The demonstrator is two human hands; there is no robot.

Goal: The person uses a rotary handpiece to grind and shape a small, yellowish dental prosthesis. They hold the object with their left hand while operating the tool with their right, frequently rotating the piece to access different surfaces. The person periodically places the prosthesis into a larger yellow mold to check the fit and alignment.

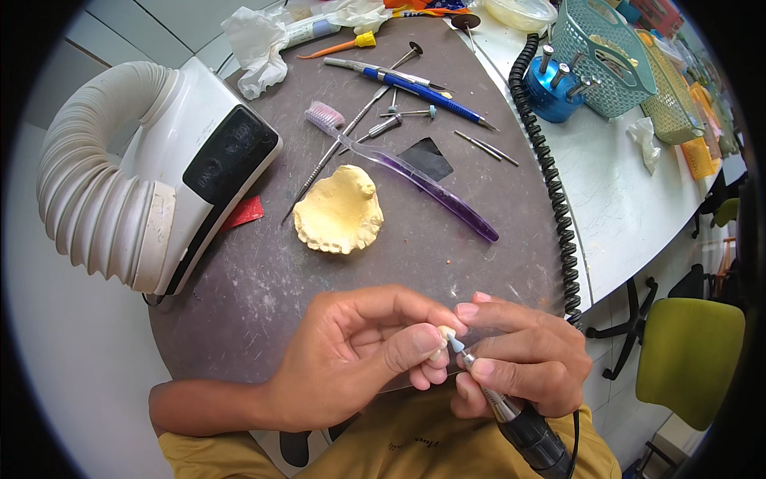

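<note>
**Somewhere mid-grind, I'd say**

So the left hand [363, 335] has a small tooth-coloured piece [444, 330] pinched between thumb and index finger, and the right hand [531, 355] grips a handpiece [511, 411] pen-style. Its bluish-grey tip [456, 345] looks to be touching the piece, low down near the worktop's [239, 327] front edge.

What's done: the tip's fitted and both hands are in position, so my read is the shaping is underway. What's left is harder to call: the piece is too small and half hidden by fingers to judge its finish, and I can't tell if the tip's spinning. It's off the cream dental model [339, 209], which sits farther back beside a purple toothbrush [435, 188].
</note>
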